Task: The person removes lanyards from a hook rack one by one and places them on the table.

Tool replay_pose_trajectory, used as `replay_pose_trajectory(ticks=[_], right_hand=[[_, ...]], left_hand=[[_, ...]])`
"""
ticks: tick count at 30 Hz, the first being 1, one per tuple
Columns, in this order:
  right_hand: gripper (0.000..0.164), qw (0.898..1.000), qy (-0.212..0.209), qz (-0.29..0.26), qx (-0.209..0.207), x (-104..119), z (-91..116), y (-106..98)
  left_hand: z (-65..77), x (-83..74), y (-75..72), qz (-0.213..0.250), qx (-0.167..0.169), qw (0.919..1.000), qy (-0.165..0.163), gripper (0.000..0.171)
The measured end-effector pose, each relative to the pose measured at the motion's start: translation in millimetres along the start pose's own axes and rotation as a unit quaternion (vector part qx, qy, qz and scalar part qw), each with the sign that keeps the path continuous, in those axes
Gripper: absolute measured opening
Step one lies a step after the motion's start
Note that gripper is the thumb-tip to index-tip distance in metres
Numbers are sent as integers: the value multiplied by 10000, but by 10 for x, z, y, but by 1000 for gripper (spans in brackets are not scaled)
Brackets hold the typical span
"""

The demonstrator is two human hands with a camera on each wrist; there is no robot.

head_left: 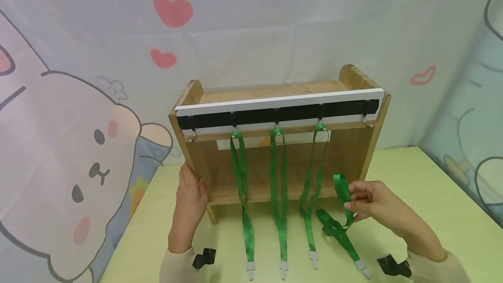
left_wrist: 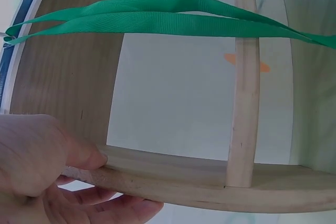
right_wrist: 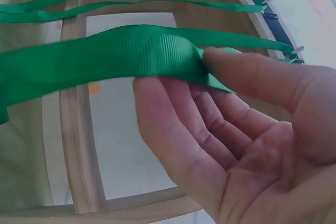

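A wooden rack [head_left: 377, 143] stands on the table, with a row of metal hooks along its front strip [head_left: 255, 116]. Green lanyards with white clips hang from the three middle hooks: a left one [head_left: 247, 226], a middle one [head_left: 281, 213] and a right one [head_left: 308, 224]. My left hand [head_left: 191, 198] grips the rack's left side panel [left_wrist: 173, 190], thumb inside and fingers outside. Between thumb and fingers, my right hand [head_left: 373, 200] pinches the loop of a fourth green lanyard [right_wrist: 152, 51], in front of the rack's right side. Its lower part and white clip [head_left: 362, 268] trail over the tabletop.
The far left hook [head_left: 192, 135] and the far right hook [head_left: 367, 121] hold nothing. Behind the rack hangs a pale cloth backdrop [head_left: 251, 34] with printed hearts and a cartoon animal. A pale yellow-green table [head_left: 408, 174] lies under everything.
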State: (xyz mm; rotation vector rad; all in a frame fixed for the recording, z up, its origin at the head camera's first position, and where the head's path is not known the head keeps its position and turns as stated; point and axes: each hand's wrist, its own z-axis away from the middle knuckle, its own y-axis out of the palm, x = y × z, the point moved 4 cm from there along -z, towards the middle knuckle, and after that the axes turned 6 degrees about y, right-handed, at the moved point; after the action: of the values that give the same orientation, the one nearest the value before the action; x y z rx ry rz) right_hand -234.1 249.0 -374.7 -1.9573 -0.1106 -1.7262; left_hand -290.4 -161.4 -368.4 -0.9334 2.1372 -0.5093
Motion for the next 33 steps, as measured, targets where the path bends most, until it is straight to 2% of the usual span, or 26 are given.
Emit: replay_pose_trajectory(ticks=[9, 15, 21, 33], right_hand=[[14, 9988, 214, -102, 440, -96, -43, 51], [13, 9982, 445, -80, 398, -201, -90, 101], [6, 9972, 648, 258, 269, -309, -144, 168], [24, 9919, 1041, 583, 447, -552, -243, 256]], left_hand=[[-27, -47, -12, -4, -16, 9999, 110, 54], [-7, -18, -7, 14, -36, 10000, 54, 53], [12, -12, -16, 1, -32, 10000, 27, 52], [10, -17, -10, 79, 3, 10000, 0, 53]])
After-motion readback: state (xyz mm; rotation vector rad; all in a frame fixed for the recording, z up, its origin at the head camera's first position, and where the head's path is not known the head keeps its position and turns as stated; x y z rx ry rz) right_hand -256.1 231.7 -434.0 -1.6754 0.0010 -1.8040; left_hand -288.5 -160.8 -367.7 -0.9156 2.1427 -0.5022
